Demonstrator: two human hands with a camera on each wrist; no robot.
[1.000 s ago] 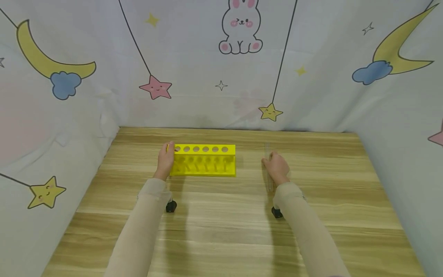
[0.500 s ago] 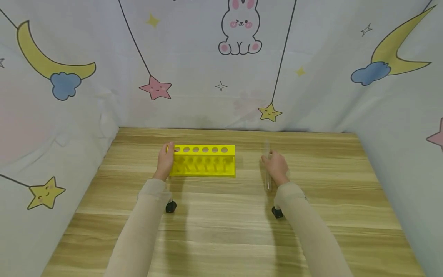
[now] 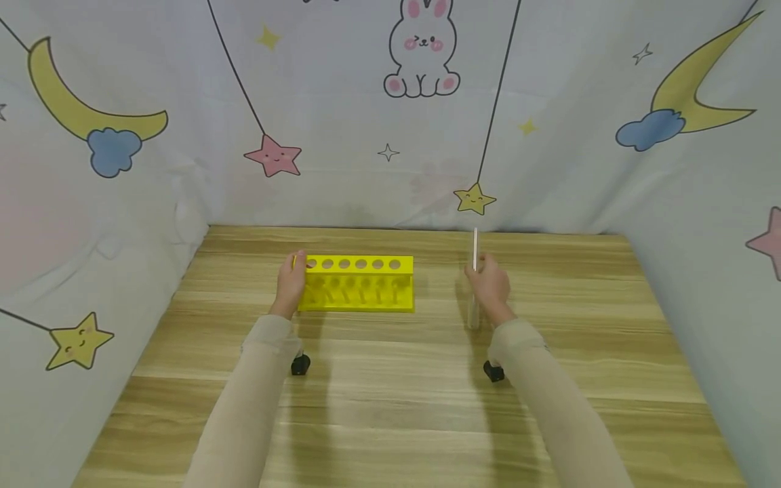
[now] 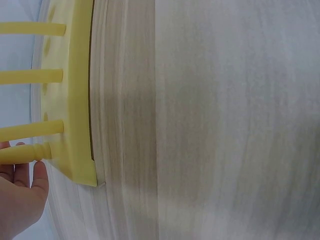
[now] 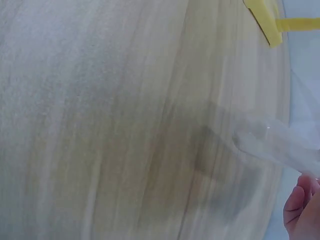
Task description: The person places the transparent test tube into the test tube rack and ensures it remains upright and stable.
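Observation:
A yellow test tube rack with a row of several round holes along its top stands on the wooden table. My left hand grips its left end, thumb over the top bar; in the left wrist view the fingers curl round the end post of the rack. To the right of the rack, my right hand pinches a clear test tube around its middle. The rounded lower end of the tube points toward the person, over the table, in the right wrist view.
The wooden table meets a white curtain printed with stars, moons and a rabbit at its back edge. Curtain also hangs along both sides. A black wrist camera hangs under each sleeve.
My right hand has picked the test tube up off the table, and its far end has tilted up. The left hand and the rack stay in place.

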